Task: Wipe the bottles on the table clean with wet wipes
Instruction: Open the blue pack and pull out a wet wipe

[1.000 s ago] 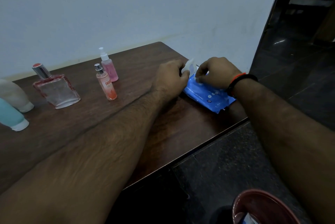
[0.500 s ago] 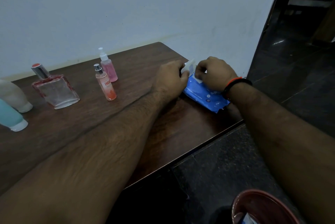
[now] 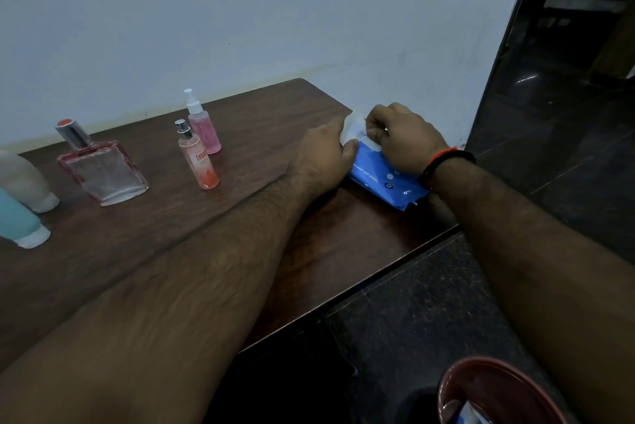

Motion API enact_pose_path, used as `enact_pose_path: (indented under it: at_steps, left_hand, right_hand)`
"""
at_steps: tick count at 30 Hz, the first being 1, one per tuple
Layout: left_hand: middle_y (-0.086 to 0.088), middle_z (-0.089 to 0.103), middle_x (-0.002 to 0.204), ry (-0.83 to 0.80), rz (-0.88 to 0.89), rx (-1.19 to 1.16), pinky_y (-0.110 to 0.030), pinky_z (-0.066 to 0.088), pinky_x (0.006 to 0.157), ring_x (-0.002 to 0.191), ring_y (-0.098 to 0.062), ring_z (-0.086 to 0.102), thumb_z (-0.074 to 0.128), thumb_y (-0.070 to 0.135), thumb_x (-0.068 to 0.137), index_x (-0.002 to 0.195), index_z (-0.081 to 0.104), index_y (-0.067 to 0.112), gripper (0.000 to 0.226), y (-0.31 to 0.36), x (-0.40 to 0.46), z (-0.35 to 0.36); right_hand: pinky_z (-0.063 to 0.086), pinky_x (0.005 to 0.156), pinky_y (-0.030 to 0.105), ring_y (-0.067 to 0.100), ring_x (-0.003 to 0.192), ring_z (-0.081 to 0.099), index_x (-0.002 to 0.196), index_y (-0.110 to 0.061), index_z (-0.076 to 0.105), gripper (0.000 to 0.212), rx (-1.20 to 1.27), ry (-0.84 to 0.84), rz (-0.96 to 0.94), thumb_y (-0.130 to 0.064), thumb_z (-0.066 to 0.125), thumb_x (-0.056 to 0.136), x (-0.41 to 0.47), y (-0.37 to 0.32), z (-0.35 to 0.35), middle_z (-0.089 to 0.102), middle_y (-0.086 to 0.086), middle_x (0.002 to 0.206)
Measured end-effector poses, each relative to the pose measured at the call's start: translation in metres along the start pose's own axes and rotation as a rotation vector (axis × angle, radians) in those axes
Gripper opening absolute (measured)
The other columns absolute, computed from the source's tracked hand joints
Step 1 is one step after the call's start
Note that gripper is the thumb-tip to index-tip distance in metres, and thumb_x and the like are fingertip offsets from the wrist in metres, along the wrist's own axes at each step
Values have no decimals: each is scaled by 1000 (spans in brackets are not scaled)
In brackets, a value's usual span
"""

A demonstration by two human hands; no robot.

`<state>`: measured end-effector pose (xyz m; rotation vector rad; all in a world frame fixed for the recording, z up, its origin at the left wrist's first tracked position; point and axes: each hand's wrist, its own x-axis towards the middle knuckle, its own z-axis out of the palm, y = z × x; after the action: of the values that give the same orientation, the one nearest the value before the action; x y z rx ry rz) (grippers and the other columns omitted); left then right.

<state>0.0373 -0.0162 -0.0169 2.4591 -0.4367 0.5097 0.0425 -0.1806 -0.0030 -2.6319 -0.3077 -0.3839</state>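
At the right end of the dark brown wooden counter [image 3: 165, 228] lies one blue soft plastic pack of wet wipes [image 3: 385, 179], the landmark here. Two hands meet over its far end. The left hand [image 3: 323, 159] is curled closed against the pack's left edge, thumb and fingers pinching a white flap or wipe [image 3: 354, 130] that stands up from the pack. The right hand [image 3: 402, 137], with one red and black wristband [image 3: 446, 162], is bent closed on top of the pack, its fingertips gripping the same white piece.

Left of the pack stand five bottles, all apart from it. Nearest are two slim spray bottles: one orange-pink labelled bottle [image 3: 198, 157] and, just behind it, one pink bottle with a white nozzle [image 3: 202, 125]. Farther left is one flat clear glass perfume bottle with a silver cap [image 3: 101, 167]. Farthest left lie one white tube [image 3: 25, 183] and one pale blue tube [image 3: 19, 222].
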Motion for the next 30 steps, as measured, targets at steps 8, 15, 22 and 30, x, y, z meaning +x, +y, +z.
enact_pose_path:
  at_steps: [8, 15, 22, 30]
  left_hand:
    - [-8, 69, 112, -25, -21, 27, -32, 47, 82, 98, -27, 62, 53, 29, 96, 125, 58, 13, 34, -4, 1, -1]
    - [-9, 68, 115, -45, -35, 30, -29, 45, 81, 99, -25, 61, 52, 29, 98, 129, 56, 11, 36, -4, 1, -3]
    - [-6, 68, 118, -43, -48, -29, -38, 52, 89, 100, -23, 62, 51, 29, 97, 132, 56, 14, 38, -8, -2, -4]
    - [-4, 68, 120, -43, -23, -76, -32, 49, 88, 103, -22, 62, 57, 29, 97, 136, 54, 16, 41, -5, -4, -3]
  right_hand:
    - [47, 82, 40, 26, 90, 58, 94, -28, 48, 8, 53, 25, -26, -26, 44, 101, 2, -1, -7, 54, -3, 101]
    - [53, 78, 43, 27, 84, 66, 96, -22, 52, 9, 129, 23, -3, -24, 44, 101, 0, -3, -11, 61, 0, 101]
    - [46, 87, 37, 20, 99, 54, 103, -25, 65, 21, -51, -78, -24, -42, 62, 91, 6, -11, -17, 54, -2, 109]
    - [43, 82, 34, 21, 96, 56, 98, -21, 65, 13, 60, 49, 7, -31, 59, 94, 1, -12, -8, 60, 1, 105]
